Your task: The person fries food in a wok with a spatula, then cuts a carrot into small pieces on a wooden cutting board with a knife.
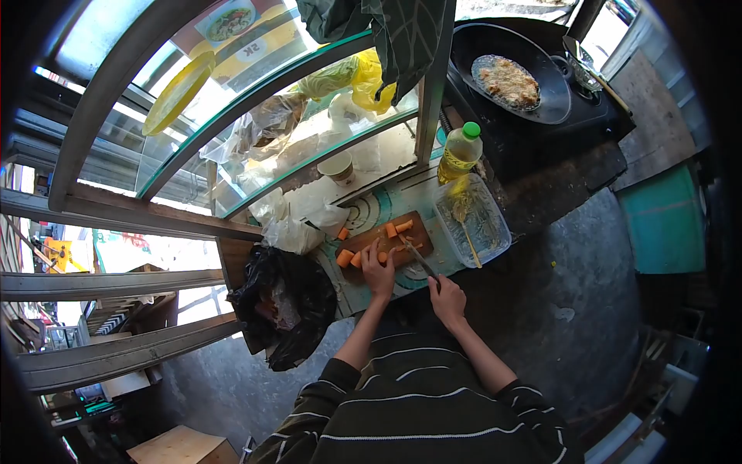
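A brown cutting board [420,230] lies on the patterned counter, with several orange carrot pieces [345,258] on it. My left hand [377,272] rests at the board's front edge, its fingers on a carrot piece. My right hand [447,300] is closed around the handle of a knife [421,261], whose blade reaches over the board beside the cut pieces. Right of the board stands a clear plastic container [495,232] holding a yellow brush [466,232].
A frying pan [553,104] with food frying in it sits on the black stove at the upper right. An oil bottle [459,155] with a green cap stands behind the container. A black plastic bag [309,286] is left of the board, below a glass display case.
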The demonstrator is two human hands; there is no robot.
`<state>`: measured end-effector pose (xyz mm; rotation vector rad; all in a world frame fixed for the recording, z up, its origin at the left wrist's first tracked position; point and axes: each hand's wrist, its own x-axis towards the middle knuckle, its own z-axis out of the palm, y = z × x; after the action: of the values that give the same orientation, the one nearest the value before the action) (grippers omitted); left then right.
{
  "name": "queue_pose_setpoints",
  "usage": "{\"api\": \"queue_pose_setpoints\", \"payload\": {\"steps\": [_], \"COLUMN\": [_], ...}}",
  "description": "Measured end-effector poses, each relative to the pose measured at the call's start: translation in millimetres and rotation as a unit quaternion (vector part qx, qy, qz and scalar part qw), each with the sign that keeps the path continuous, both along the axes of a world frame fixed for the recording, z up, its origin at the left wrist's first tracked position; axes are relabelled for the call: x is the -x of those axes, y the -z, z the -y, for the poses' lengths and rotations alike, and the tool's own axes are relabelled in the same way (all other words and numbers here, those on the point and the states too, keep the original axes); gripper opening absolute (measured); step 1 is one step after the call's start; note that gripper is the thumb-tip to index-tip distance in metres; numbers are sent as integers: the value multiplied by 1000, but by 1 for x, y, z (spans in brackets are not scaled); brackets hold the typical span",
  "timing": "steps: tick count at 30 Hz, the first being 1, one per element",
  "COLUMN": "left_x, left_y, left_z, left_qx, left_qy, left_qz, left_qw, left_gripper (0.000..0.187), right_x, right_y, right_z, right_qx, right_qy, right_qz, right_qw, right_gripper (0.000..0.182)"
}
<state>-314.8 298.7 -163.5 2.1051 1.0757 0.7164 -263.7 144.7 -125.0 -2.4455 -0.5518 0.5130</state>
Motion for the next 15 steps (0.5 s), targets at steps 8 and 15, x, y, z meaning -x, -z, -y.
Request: {"api": "queue_pose_setpoints", "payload": {"steps": [8, 15], "left_x": [22, -4], "left_y": [-9, -16], "left_z": [1, -1], "left_qx": [-56, -86], "left_qy": [89, 80], "left_qz": [-18, -30], "left_qw": [994, 993], "left_gripper": [43, 48], "right_x": [3, 2], "right_y": [2, -8], "right_z": [-9, -9], "right_qx": [3, -38], "right_qy": [-23, -34], "right_qz": [-26, 52], "right_qw": [999, 997], "right_gripper": [31, 27]}}
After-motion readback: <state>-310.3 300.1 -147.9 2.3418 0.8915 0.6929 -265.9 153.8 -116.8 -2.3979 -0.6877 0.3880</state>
